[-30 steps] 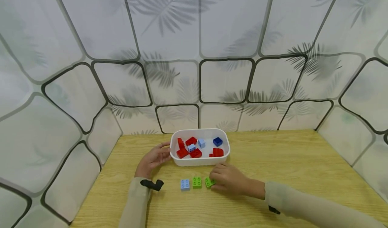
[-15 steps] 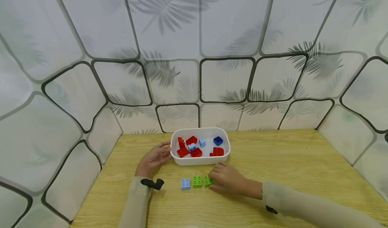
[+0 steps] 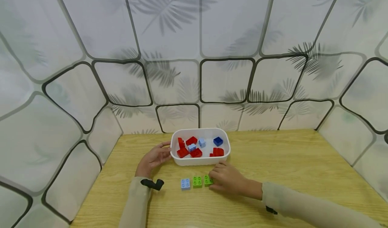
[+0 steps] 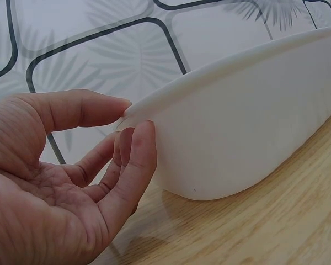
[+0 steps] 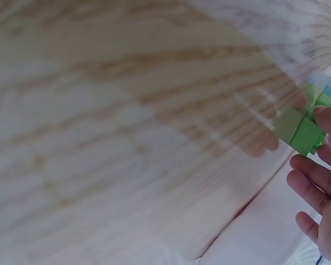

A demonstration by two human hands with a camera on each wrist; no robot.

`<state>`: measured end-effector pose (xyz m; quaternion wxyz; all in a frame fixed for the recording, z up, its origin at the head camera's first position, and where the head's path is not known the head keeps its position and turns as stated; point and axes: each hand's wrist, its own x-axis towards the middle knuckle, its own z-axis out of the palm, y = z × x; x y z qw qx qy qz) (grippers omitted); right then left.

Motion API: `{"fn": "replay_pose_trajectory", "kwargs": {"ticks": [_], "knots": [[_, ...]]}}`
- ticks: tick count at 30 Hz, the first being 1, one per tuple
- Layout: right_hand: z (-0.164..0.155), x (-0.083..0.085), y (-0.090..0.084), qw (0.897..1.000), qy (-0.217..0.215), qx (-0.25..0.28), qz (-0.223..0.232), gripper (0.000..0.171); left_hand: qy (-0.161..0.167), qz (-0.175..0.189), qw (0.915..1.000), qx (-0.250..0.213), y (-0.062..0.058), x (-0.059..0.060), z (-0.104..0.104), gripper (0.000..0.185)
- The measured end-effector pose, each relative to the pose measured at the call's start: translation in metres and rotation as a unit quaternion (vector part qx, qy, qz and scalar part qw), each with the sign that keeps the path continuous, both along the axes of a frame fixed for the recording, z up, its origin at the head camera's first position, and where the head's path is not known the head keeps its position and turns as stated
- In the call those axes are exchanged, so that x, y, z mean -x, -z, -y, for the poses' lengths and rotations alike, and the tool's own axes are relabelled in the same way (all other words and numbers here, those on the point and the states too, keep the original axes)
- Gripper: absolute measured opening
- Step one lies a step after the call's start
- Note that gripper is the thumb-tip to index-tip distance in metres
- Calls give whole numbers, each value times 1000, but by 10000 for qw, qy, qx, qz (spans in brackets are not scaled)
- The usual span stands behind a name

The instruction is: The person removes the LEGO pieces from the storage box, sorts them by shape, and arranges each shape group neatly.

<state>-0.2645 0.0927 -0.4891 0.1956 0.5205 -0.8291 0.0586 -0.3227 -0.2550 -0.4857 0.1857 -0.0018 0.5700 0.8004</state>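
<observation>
My left hand (image 3: 155, 159) is at the left end of a white plastic box (image 3: 201, 161), thumb and fingertips lightly gripping its rim, as the left wrist view shows. Several red, light blue and dark blue toy bricks lie in the box. In front of it my right hand (image 3: 227, 178) pinches a green toy brick (image 3: 207, 181), partly covered by the fingers. Another green brick (image 3: 197, 182) and a light blue brick (image 3: 185, 184) stand to its left in a row, with small gaps. The right wrist view catches the pinched green brick (image 5: 305, 137) near its right edge.
The wooden table (image 3: 282, 160) reaches a patterned curtain or wall covering (image 3: 224, 81) behind the box. The same covering rises at both sides. In the box, red bricks (image 3: 191, 140) gather at the left and a dark blue brick (image 3: 218, 141) lies right.
The right hand has shifted slightly left, and its green brick has straightened and come nearer the middle green brick. The left hand stays at the box.
</observation>
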Motion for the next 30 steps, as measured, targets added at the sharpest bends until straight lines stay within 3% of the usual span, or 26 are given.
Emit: {"fn": "replay_pose_trajectory", "kwargs": {"ticks": [14, 19, 30], "knots": [[-1, 0, -4, 9999, -93, 109, -32, 29, 105, -98, 9999, -8, 0, -1, 1, 53], [-1, 0, -9, 9999, -64, 61, 49, 30, -15, -54, 9999, 101, 1, -2, 0, 54], [3, 15, -27, 9954, -472, 656, -520, 33, -114, 19, 9999, 52, -1, -3, -2, 52]]}}
